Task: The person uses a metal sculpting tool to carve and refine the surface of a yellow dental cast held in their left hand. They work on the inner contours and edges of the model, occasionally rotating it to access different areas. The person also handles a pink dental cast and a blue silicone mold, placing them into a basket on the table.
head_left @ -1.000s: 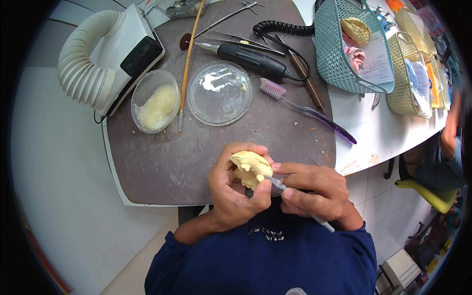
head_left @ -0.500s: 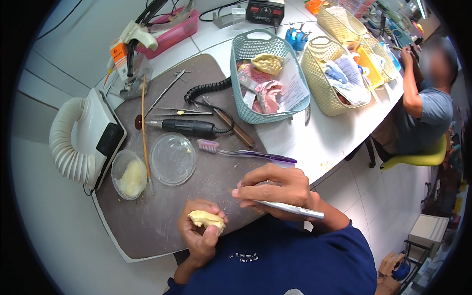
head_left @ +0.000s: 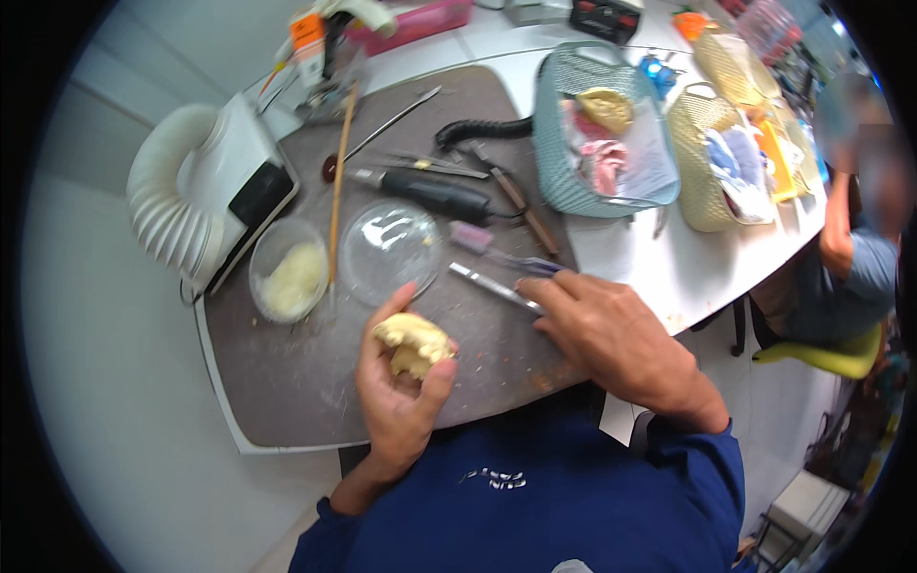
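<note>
A pale yellow dental cast sits in my left hand, fingers and thumb curled round its sides. The row of teeth on the cast faces up and to the right. Low over the grey work mat, my right hand grips the near end of a slim silver-handled tool. The tool points to the left, just in front of a purple toothbrush. Its working tip is hard to make out, and my fingers hide its near end.
On the mat stand a tub of pale yellow material, a clear round lid, a brush and a black handpiece. A white hose unit stands left. Baskets line the back right; a person sits beyond.
My right hand has lowered toward the mat, and the silver tool now points left from the fingers. My left hand has turned the cast so more teeth show. The whole view has shifted.
</note>
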The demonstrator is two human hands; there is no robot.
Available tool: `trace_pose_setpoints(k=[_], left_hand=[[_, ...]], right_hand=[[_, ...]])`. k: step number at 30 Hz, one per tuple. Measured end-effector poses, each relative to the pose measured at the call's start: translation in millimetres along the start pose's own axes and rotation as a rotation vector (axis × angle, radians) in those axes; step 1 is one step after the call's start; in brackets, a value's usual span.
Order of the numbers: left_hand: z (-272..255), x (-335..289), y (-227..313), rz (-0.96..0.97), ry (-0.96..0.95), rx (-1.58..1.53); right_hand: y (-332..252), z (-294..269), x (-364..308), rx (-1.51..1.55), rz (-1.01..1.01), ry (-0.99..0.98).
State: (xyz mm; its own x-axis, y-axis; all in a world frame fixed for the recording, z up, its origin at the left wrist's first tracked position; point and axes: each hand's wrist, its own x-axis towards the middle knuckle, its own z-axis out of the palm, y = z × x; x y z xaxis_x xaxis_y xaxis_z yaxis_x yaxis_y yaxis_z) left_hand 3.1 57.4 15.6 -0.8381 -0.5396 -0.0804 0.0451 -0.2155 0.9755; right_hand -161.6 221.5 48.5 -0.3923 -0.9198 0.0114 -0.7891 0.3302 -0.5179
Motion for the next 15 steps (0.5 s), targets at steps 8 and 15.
trace_pose_setpoints(k=[8,15], left_hand=[[-2.1,3.0,-4.3,0.013,0.027,-0.098],[-3.6,2.9,-8.2,0.014,0.024,-0.122]], right_hand=[[14.7,11.3,15.2,-0.320,0.049,0.351],[13.0,16.7,11.6,-0.277,0.106,0.339]])
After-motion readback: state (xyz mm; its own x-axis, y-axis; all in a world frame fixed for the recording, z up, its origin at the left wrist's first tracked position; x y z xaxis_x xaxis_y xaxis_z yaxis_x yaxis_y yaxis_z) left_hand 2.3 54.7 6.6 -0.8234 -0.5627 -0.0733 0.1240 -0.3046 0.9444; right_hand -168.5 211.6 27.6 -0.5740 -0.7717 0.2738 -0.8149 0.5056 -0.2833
